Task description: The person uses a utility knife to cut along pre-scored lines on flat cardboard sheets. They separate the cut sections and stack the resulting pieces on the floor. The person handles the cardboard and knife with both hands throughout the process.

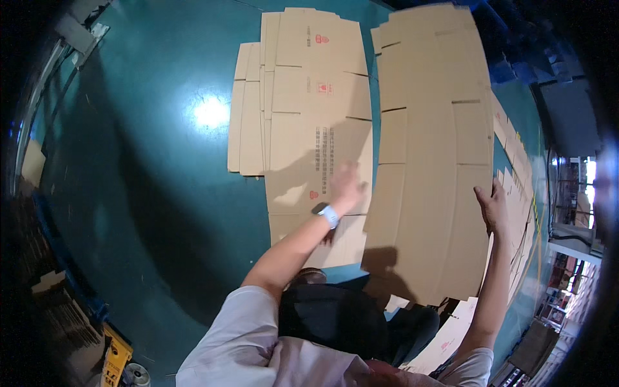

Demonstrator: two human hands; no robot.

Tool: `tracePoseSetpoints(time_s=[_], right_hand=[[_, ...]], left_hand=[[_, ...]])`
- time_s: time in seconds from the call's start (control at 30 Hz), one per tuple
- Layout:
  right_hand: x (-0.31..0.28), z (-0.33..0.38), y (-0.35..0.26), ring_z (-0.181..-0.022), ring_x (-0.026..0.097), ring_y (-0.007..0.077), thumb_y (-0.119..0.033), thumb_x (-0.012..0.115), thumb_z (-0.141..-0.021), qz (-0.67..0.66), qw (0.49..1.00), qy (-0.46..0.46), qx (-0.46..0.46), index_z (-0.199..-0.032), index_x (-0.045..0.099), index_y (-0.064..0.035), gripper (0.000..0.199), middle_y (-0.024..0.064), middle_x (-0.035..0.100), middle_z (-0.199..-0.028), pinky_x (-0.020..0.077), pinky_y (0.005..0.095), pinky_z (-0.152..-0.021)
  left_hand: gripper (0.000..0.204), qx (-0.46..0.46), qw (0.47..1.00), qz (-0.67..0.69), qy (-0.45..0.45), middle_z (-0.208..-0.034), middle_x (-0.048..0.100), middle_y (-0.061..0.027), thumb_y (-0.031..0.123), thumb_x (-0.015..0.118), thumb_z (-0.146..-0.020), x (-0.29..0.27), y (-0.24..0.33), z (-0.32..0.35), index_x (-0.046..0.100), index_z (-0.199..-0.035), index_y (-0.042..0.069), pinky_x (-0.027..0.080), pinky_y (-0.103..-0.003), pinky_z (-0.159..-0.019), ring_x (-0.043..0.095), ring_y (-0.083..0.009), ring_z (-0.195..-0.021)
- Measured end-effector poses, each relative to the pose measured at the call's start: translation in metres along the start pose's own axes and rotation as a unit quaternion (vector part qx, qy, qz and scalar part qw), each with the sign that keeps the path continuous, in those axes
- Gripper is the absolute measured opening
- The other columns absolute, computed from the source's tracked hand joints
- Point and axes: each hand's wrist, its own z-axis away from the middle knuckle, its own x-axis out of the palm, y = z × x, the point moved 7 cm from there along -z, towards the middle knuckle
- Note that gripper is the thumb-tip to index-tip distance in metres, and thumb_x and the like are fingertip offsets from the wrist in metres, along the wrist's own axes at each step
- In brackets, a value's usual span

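My left hand (348,188), with a watch (325,213) on its wrist, is over the lower right part of a flattened cardboard box (300,142) with red and black print. Motion smears its fingers, and whether it touches the board cannot be told. Just to the right lies a plain, unprinted flattened cardboard box (425,187), long and slotted along both sides. Beside its right edge is my right hand (494,208), thumb and fingers apart, with nothing seen in it.
More flattened boxes (245,122) fan out under the printed one. Further cardboard sheets (516,168) lie along the right. The floor (161,58) is green. A yellow piece of equipment (116,355) stands at lower left, near stacked cardboard (68,322). Shelving (570,284) is at far right.
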Motion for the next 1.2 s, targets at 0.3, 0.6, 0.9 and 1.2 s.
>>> tracePoseSetpoints(time_s=[0.3, 0.6, 0.9, 1.2], right_hand=[[0.140, 0.018, -0.062, -0.085, 0.055, 0.0480, -0.016, 0.052, -0.082, 0.288, 0.952, -0.019, -0.096, -0.103, 0.036, 0.0014, 0.031, 0.0322, 0.057, -0.087, 0.0434, 0.0496, -0.071], [0.155, 0.020, -0.061, -0.084, 0.054, 0.0479, -0.015, 0.049, -0.084, 0.240, 0.961, -0.020, -0.136, -0.099, 0.037, 0.0001, 0.025, 0.0316, 0.056, -0.085, 0.0423, 0.0492, -0.070], [0.139, 0.022, -0.051, -0.076, 0.057, 0.0370, -0.019, 0.052, -0.084, 0.208, 0.968, 0.020, -0.140, -0.105, 0.042, -0.0002, 0.030, 0.0223, 0.057, -0.081, 0.0447, 0.0407, -0.071], [0.127, 0.007, -0.041, -0.086, 0.053, 0.0214, -0.035, 0.047, -0.093, 0.090, 0.988, 0.022, -0.121, -0.106, 0.048, 0.0002, 0.038, 0.0116, 0.056, -0.090, 0.0426, 0.0343, -0.079]], left_hand=[[0.049, -0.304, 0.941, -0.011, 0.148, -0.119, 0.042, -0.0230, 0.018, 0.065, -0.075, -0.113, -0.155, 0.089, 0.045, -0.116, 0.000, 0.033, -0.048, -0.095, 0.039, -0.0390, -0.113], [0.033, -0.246, 0.961, -0.005, 0.124, -0.106, 0.050, -0.0230, 0.018, 0.065, -0.073, -0.107, -0.183, 0.090, 0.059, -0.098, -0.003, 0.040, -0.042, -0.089, 0.046, -0.0362, -0.103], [0.028, -0.249, 0.892, 0.373, 0.049, -0.105, 0.059, -0.0153, 0.016, 0.066, -0.078, -0.103, -0.137, 0.070, 0.058, -0.098, -0.002, 0.045, -0.034, -0.082, 0.056, -0.0230, -0.096], [0.069, 0.134, 0.918, 0.351, -0.127, -0.140, 0.028, -0.0242, 0.048, 0.041, -0.092, -0.046, 0.154, 0.017, 0.023, -0.138, 0.000, 0.026, -0.037, -0.107, 0.030, -0.0311, -0.131]])
